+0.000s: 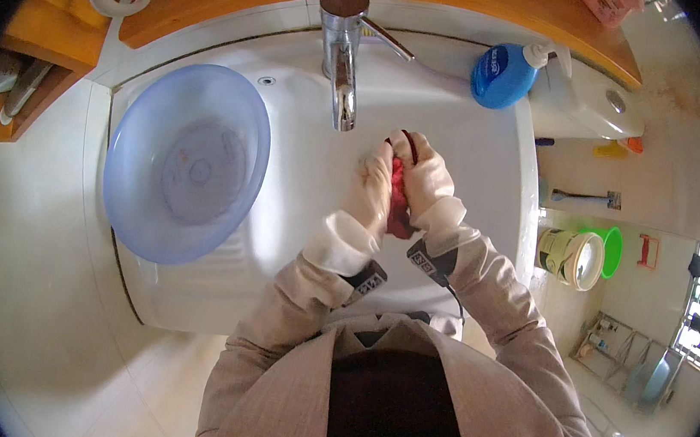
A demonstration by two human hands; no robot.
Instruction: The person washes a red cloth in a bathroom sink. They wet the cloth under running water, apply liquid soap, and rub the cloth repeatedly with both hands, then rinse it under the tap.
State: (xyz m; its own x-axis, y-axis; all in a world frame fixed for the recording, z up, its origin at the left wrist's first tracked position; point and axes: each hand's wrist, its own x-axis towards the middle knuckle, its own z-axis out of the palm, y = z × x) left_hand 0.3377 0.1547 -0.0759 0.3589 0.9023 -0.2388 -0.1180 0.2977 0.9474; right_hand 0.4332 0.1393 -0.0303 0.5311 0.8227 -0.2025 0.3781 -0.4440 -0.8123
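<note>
Two hands over white sink [479,147] | left hand [375,191] and right hand [425,180] pressed together, pinching a red cloth [399,203] between them — just below chrome tap [343,71] | pale blue basin [186,161] well left, lying in sink | blue soap bottle [505,74] on rim — apart

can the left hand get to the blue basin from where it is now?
Probably yes. The left hand is pressed on the red cloth together with the right hand; the blue basin sits to its left in the sink, nothing between, though it must let go first.
</note>
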